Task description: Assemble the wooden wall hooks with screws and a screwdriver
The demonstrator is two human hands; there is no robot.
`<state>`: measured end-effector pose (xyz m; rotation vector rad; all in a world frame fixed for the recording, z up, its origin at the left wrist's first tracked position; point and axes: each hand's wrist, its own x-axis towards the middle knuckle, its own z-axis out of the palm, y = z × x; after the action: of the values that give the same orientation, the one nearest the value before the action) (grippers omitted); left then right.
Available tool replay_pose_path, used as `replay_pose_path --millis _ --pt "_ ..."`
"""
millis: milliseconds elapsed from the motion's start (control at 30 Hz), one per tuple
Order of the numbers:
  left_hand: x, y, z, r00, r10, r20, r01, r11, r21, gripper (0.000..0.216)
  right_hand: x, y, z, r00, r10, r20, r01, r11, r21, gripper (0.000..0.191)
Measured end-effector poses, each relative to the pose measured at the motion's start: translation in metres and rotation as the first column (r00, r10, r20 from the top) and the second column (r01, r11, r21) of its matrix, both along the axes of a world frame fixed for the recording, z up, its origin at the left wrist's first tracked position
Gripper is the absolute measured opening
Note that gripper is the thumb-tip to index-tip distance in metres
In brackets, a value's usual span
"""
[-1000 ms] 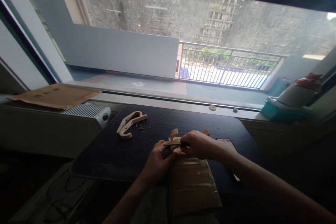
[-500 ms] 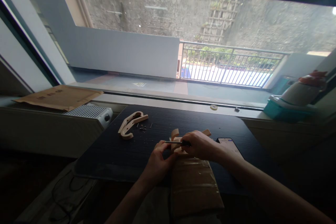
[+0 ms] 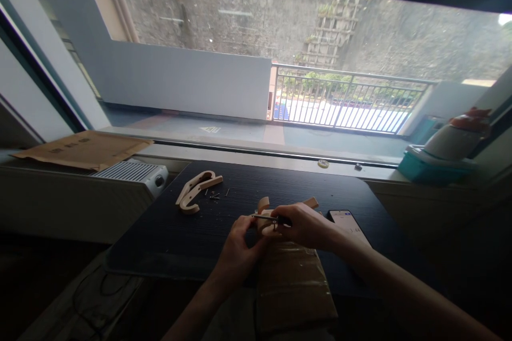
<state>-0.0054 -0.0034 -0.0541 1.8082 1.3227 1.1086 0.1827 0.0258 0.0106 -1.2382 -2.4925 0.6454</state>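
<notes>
Clock centred on the hands. At 10 o'clock we have two wooden hooks [image 3: 196, 192], side by side; screws [image 3: 215, 196] next to them, too small to count. Tabletop [image 3: 160, 248] rounds off at 8 o'clock, leaving room left of the left hand [image 3: 240, 242]. That grip: thumb and forefinger bent around the curved wooden piece [image 3: 263, 205] at centre, fingertips partly hidden. Screwdriver [image 3: 264, 217] points to 9 o'clock; we can't tell what its tip touches. Taped box [image 3: 296, 282] at 6 o'clock extends past the near edge into shadow. Right hand [image 3: 306, 226], 3 o'clock: grip closed on the screwdriver's mostly covered handle. Phone [image 3: 348, 224] beyond, partly behind the forearm; right edge fades into dark.
</notes>
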Motion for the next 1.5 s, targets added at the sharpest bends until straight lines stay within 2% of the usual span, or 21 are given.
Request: replay_pose_path --millis 100,200,267,367,467,600,833,1067,1233,1500 --pt "-0.002 -0.008 -0.005 0.993 0.113 -0.027 -0.109 0.988 0.105 0.040 0.008 -0.006 0.006 0.998 -0.042 -0.040 0.042 0.999 -0.001 0.025" --pt "-0.006 -0.020 -0.003 0.966 0.246 -0.077 -0.207 0.919 0.335 0.029 0.021 -0.012 0.017 0.993 -0.103 -0.058 0.103 0.995 -0.010 0.027" --pt "-0.007 -0.030 0.003 0.957 0.256 -0.136 -0.162 0.862 0.480 0.021 0.031 -0.016 0.024 0.988 -0.143 -0.056 0.142 0.990 -0.021 0.030" --pt "-0.003 -0.041 0.012 0.951 0.173 -0.254 -0.001 0.829 0.559 0.022 0.038 -0.018 0.029 0.985 -0.171 -0.016 0.171 0.985 0.003 0.029" --pt "0.004 -0.047 0.014 0.915 0.108 -0.388 0.116 0.851 0.512 0.028 0.037 -0.019 0.026 0.986 -0.166 0.026 0.164 0.984 0.070 0.028" --pt "0.011 -0.051 0.009 0.853 0.075 -0.516 0.173 0.892 0.417 0.039 0.030 -0.020 0.022 0.986 -0.150 0.072 0.143 0.985 0.097 0.029" --pt "0.019 -0.055 0.011 0.769 0.096 -0.632 0.113 0.953 0.282 0.049 0.027 -0.024 0.030 0.984 -0.118 0.131 0.108 0.991 0.077 0.026" --pt "0.031 -0.050 0.026 0.693 0.050 -0.720 0.051 0.992 0.117 0.053 0.029 -0.032 0.031 0.971 -0.176 0.160 0.159 0.981 0.115 0.025" --pt "0.036 -0.047 0.036 0.685 0.028 -0.728 0.053 0.995 0.088 0.049 0.032 -0.034 0.027 0.965 -0.206 0.163 0.177 0.968 0.177 0.023" --pt "0.038 -0.043 0.033 0.697 0.017 -0.717 0.056 0.995 0.078 0.047 0.033 -0.035 0.026 0.973 -0.179 0.148 0.150 0.971 0.184 0.020"
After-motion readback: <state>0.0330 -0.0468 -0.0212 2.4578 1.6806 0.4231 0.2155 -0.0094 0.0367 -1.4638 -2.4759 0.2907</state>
